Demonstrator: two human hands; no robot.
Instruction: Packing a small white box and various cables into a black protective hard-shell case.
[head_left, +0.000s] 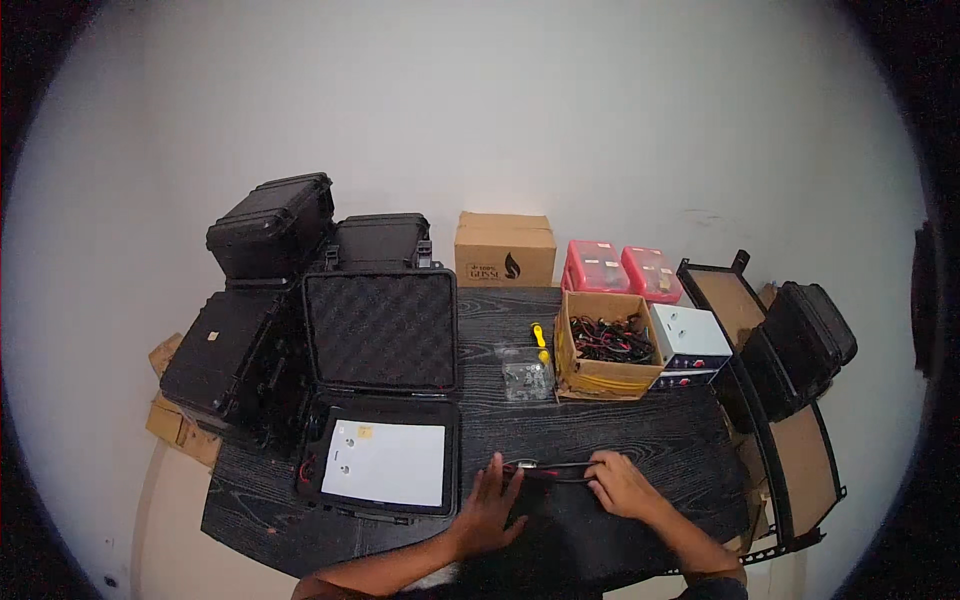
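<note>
A black and red cable (568,466) lies across the near part of the dark wood-grain table, stretched between my hands. My right hand (622,487) is closed on its right end, thumb and fingers pinched together. At the left end, my left hand (488,508) rests with fingers stretched out and thumb apart, next to the cable or touching it. Close to those fingertips, a small pale, shiny piece (527,464) sits on the cable; its kind is too small to tell. Left of my hands stands an opened black hard case (452,430) with a foam-lined lid and a white panel (390,465) inside.
A cardboard box (606,385) full of tangled cables stands beyond my hands. Beside it are a clear tray (527,378), a yellow tool (538,336), white boxes (690,335) and red containers (598,268). Black cases (222,350) are stacked left; a black frame (770,440) stands right.
</note>
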